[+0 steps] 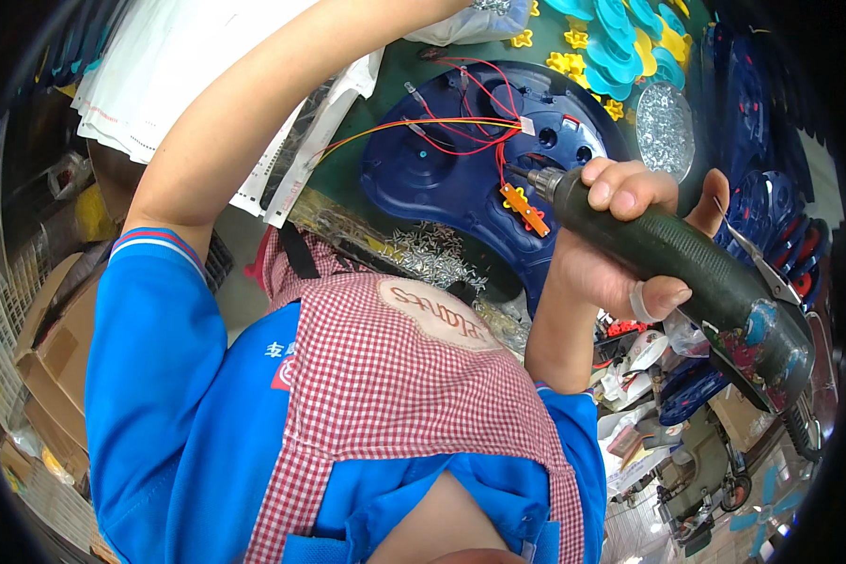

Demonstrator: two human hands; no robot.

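My right hand (pixel 630 226) is closed round a dark electric screwdriver (pixel 667 258), its bit pointing left over a dark blue plastic shell (pixel 423 183). A slim pointed metal tool (pixel 759 258) lies against the screwdriver beyond my fingers. Near the bit, a narrow orange circuit board (pixel 524 209) rests on the shell, with a yellow star piece partly under it. Red and yellow wires (pixel 442 122) run across the shell to a white connector (pixel 526 126). My left forearm (pixel 263 89) reaches up past the top edge, so the left hand is out of sight.
Loose screws (pixel 432 256) lie at the near edge. A clear bag (pixel 475 21) of small metal parts and a pile of screws (pixel 665 127) are farther off. Turquoise and yellow pieces (pixel 611 47) are scattered at the back. Blue shells (pixel 771 202) stack at right, white sheets (pixel 169 75) at left.
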